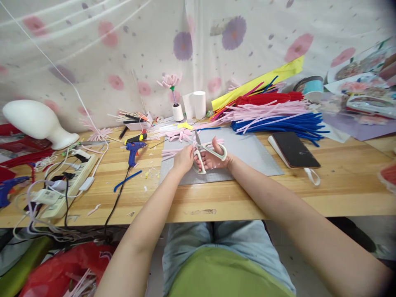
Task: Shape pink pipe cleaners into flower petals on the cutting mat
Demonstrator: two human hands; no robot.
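Note:
Over the grey mat (253, 159), my right hand (213, 159) grips scissors (201, 154) by their white loop handles, thumb through one loop. The blades are spread and point away from me. My left hand (185, 159) is closed just left of the scissors, with a pink pipe cleaner (194, 144) showing at its fingertips; the fingers partly hide it. More pink pipe cleaners (168, 153) lie on the mat by that hand. Behind them rests a bundle of bent pink loops (179, 135).
Bundles of pink stems (269, 111) and blue stems (281, 123) lie at the back right, near a phone (298, 149). A blue glue gun (133, 152) and power strip (74, 185) are on the left. A pink pipe-cleaner flower (170, 81) stands at the back.

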